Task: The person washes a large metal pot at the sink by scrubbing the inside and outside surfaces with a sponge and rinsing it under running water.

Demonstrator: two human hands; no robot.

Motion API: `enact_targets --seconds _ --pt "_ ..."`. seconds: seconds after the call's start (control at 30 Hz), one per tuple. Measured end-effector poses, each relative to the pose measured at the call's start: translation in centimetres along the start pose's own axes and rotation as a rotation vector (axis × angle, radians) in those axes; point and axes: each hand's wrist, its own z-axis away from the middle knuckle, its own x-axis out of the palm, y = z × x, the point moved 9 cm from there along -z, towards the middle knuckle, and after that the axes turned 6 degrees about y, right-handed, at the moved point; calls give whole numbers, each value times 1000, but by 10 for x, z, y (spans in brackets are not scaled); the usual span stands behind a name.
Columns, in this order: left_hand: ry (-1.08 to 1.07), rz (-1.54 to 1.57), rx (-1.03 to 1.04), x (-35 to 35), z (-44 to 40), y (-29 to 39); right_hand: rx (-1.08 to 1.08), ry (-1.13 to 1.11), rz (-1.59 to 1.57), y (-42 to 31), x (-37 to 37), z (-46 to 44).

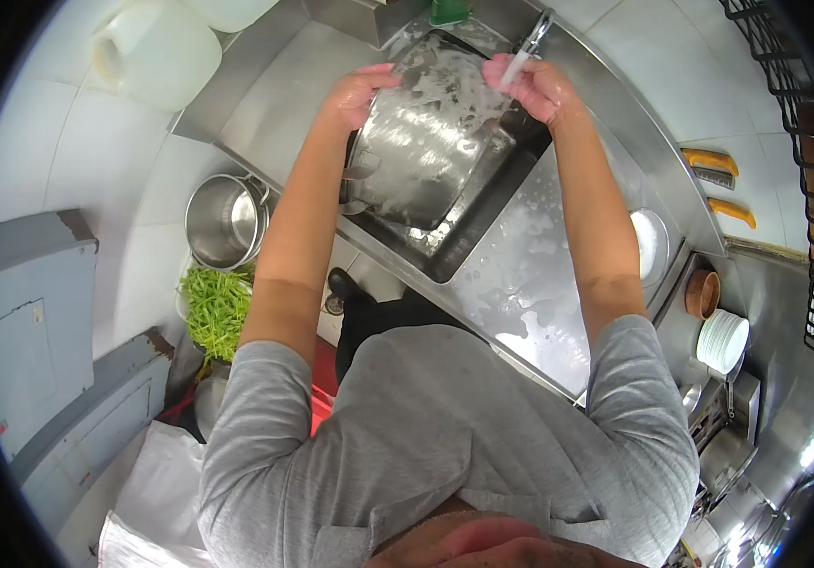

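Note:
A rectangular metal pan [421, 142], streaked with soap foam, is tilted over the sink [445, 260]. My left hand [359, 95] grips its left edge near the far end. At the far right edge, my right hand [535, 87] has its fingers curled against the pan, right under the faucet [537, 33]. Running water falls onto that hand, and part of its grip is hidden. Beside the pan's lower left side, a small shiny metal piece [359, 173] shows; its kind is unclear.
Wet, foamy steel counter [520, 275] extends right of the sink. Left of it are a steel pot [225, 222] and cut green vegetables [215, 310]. Yellow-handled knives [710, 159] hang on the right wall. Stacked white plates [722, 341] and a plastic jug [156, 57] stand around.

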Motion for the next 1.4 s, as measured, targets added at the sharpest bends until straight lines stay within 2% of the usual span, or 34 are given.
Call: enact_targets --seconds 0.07,0.1,0.2,0.23,0.33,0.37,0.47,0.5,0.6,0.63,0.73,0.77,0.87,0.9,1.0,1.03,1.13,1.17,1.3,1.4 --pt "-25 -1 37 -16 -18 3 54 -185 -30 -2 23 19" --pt "-24 -7 31 -22 -20 6 130 -285 117 5 20 16" --pt "-1 -21 27 -35 -22 18 -95 185 112 -7 -14 -8" --pt "25 -23 34 -39 -22 21 -81 120 10 -8 -10 -8" --pt "-5 -25 11 -57 -31 28 118 -200 108 5 17 9" --pt "-34 -22 -4 -62 -36 28 146 -167 255 6 6 1" --pt "41 -68 8 -79 -38 36 -85 282 169 -8 -36 -20" --pt "46 -89 7 -77 -35 40 -14 103 161 -6 -25 -17" --pt "57 -120 -8 -77 -26 46 218 -177 283 8 2 4" --pt "51 -112 -15 -78 -28 46 208 -131 349 7 -6 -8" --pt "15 -93 -12 -80 -37 42 31 6 246 -10 -4 -10" --pt "2 -86 -6 -82 -41 40 145 -214 175 -5 15 4" --pt "6 -76 -37 -71 -32 43 44 -27 328 -11 -4 -12" --pt "12 -93 -28 -74 -37 41 -60 140 183 -19 -11 -14" --pt "12 -121 -14 -77 -47 42 71 -235 26 -12 24 12" --pt "3 -113 -30 -74 -44 42 49 -188 105 -12 15 4" --pt "13 -150 -2 -71 -43 41 -157 112 -5 -16 -10 -19" --pt "23 -170 24 -71 -44 43 -164 -51 -84 -17 0 -19" --pt "-35 -231 18 -46 -37 36 -392 81 -37 -9 -10 -40" --pt "-62 -352 47 -21 -26 20 -309 625 135 -12 -4 -8"
